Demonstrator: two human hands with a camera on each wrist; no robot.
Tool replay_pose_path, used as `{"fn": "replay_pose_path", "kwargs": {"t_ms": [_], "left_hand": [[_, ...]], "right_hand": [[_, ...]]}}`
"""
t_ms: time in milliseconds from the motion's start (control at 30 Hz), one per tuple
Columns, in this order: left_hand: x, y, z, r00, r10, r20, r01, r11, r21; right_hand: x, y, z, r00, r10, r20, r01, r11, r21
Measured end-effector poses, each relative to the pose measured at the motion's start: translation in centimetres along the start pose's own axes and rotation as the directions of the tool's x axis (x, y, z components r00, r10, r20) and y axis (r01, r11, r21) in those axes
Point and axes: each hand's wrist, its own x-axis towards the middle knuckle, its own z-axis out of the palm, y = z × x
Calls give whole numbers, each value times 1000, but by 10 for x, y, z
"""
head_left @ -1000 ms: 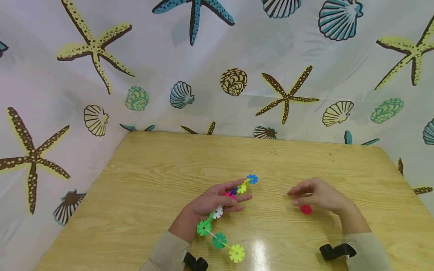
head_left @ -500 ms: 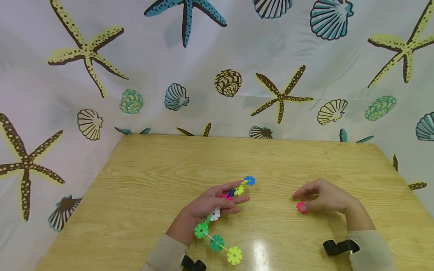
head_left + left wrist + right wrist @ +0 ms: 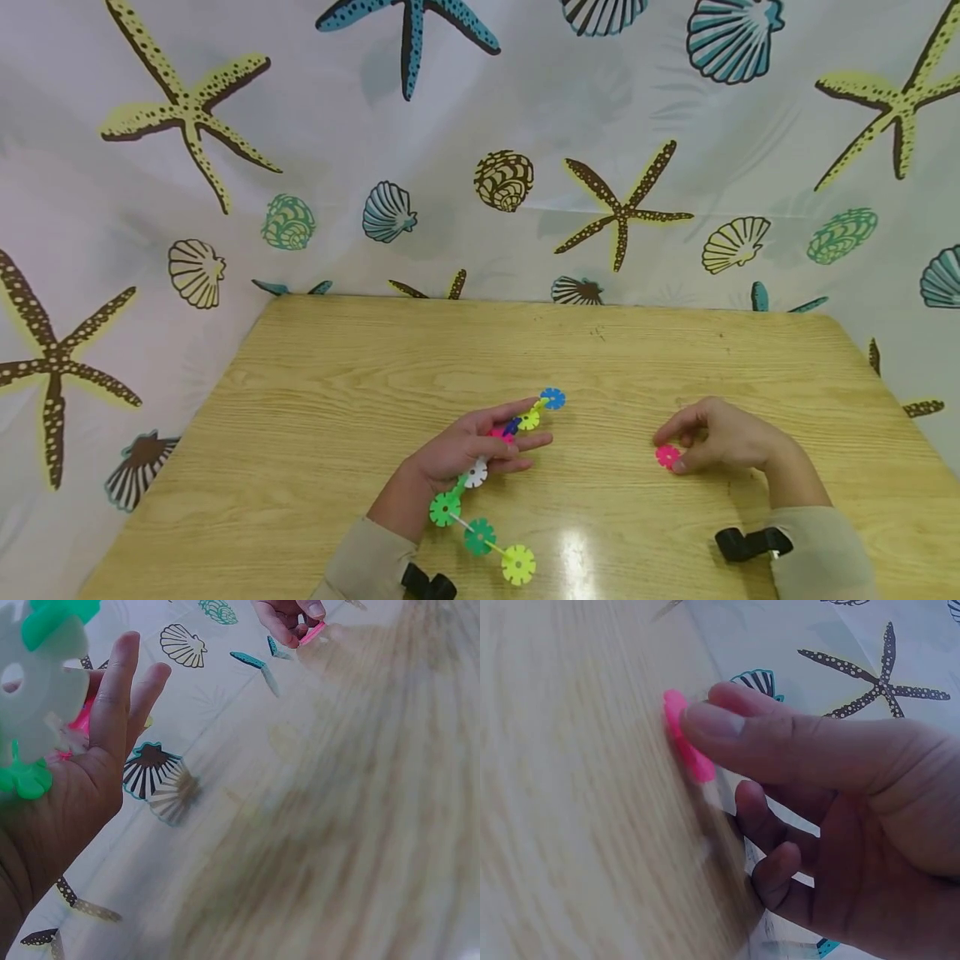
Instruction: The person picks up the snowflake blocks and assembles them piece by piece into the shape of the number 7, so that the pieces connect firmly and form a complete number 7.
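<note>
My left hand (image 3: 468, 446) holds a chain of notched plastic interlocking discs. The thumb lies across the middle of it while the other fingers reach out below. A blue disc (image 3: 552, 398) forms the far end. A white disc (image 3: 475, 474), two green ones and a lime-yellow disc (image 3: 518, 565) hang toward the near side; a pink one is partly covered by the fingers. On the right, my right hand (image 3: 723, 437) pinches a loose pink notched disc (image 3: 667, 457) between thumb and index finger, close to the table. In the right wrist view the pink disc (image 3: 686, 739) is tilted on edge.
The wooden table (image 3: 360, 367) lies beneath both hands. A white cloth (image 3: 450, 150) printed with starfish and shells hangs behind and along the sides. Each wrist wears a black strap mount, such as the right one (image 3: 752, 544).
My right hand has come to the loose pink disc and now pinches it; the disc shows more fully between the fingertips. The left hand stays nearly still with the chain. The head view shifted slightly.
</note>
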Motion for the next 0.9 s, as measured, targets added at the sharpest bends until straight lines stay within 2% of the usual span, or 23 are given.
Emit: {"fn": "replay_pose_path", "kwargs": {"t_ms": [433, 900], "left_hand": [[1, -2, -2, 1000, 10, -6, -10, 1000, 26], [2, -1, 0, 1000, 0, 3, 0, 1000, -3]], "right_hand": [[4, -4, 3, 999, -9, -34, 5, 993, -115], [4, -4, 1, 993, 26, -111, -37, 995, -97]]}}
